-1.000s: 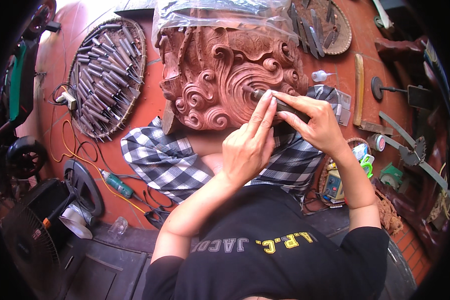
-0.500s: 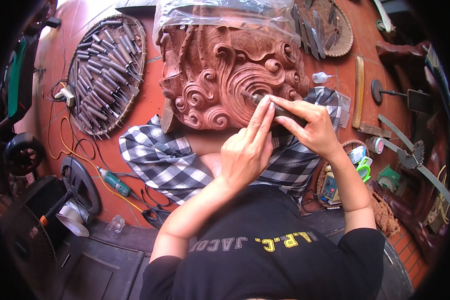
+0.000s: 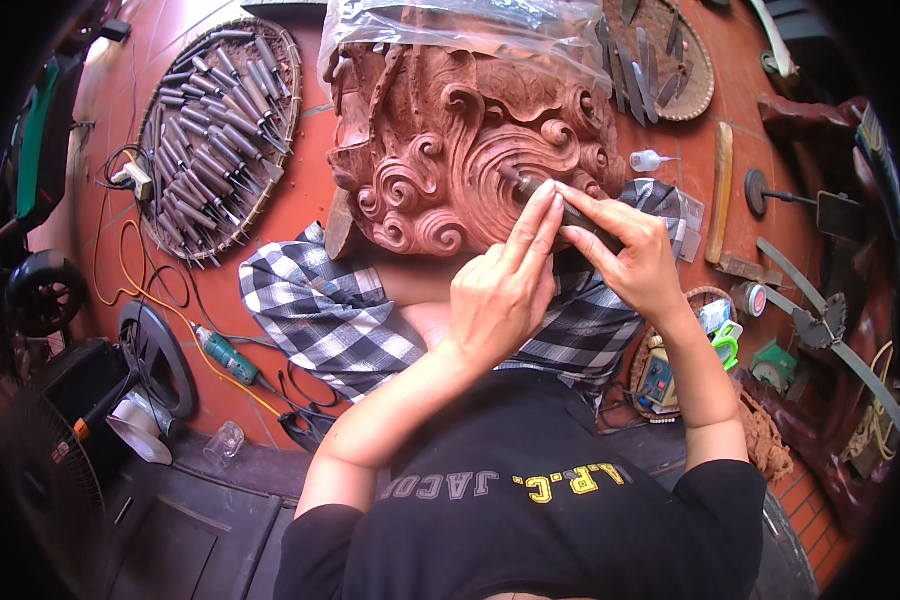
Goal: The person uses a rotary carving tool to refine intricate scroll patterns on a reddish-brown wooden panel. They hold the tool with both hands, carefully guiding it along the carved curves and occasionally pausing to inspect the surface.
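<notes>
My right hand [image 3: 635, 250] is closed around the dark handle of a carving chisel [image 3: 532, 186], with the fingertips near its front end. My left hand [image 3: 505, 295] presses against the front of the chisel with its index and middle fingers straight and together; its thumb is mostly hidden. The chisel's tip rests in the curved grooves of a reddish-brown wood carving [image 3: 420, 165], on its right part. Swirls and cloud-like scrolls cover this carving, and clear plastic sheeting [image 3: 450, 28] drapes over its top. The carving stands right in front of my crossed legs in checked trousers [image 3: 315, 305].
A round woven tray [image 3: 295, 110] full of chisels lies at left, and a second tray [image 3: 705, 95] with flat blades at upper right. On the red tile floor are a green power tool [image 3: 225, 355], cords, a small white bottle [image 3: 648, 160] and a wooden mallet-like bar [image 3: 720, 195].
The whole view has shifted slightly, so the carving sits a little higher and further right. Both hands keep their hold on the chisel, its tip still on the swirl.
</notes>
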Tool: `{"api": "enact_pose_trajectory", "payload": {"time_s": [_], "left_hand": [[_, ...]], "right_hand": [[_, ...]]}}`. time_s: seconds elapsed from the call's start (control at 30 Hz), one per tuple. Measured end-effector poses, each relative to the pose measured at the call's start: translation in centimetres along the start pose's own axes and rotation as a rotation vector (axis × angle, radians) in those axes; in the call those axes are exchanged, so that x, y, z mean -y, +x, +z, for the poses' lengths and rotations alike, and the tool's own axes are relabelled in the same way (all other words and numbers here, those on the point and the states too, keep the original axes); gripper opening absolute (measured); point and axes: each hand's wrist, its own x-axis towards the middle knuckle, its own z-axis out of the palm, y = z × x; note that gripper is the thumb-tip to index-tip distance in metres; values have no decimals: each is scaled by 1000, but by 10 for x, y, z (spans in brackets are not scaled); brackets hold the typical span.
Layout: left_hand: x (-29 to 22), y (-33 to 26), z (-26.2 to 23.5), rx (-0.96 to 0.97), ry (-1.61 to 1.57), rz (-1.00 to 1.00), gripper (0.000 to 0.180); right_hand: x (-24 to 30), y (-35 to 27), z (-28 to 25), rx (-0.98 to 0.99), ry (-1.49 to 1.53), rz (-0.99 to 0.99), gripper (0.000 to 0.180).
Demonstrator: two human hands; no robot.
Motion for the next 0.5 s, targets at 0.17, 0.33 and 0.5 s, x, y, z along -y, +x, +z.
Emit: {"api": "enact_pose_trajectory", "payload": {"time_s": [0.17, 0.33, 0.5], "left_hand": [[-2, -16, 0, -13, 21, -13, 75], [-2, -2, -1, -30, -20, -5, 75], [-1, -6, -2, -16, 6, -1, 74]], "right_hand": [[7, -3, -2, 97, -54, -36, 45], [6, 2, -4, 32, -77, -29, 45], [13, -1, -2, 43, -69, 2, 44]]}}
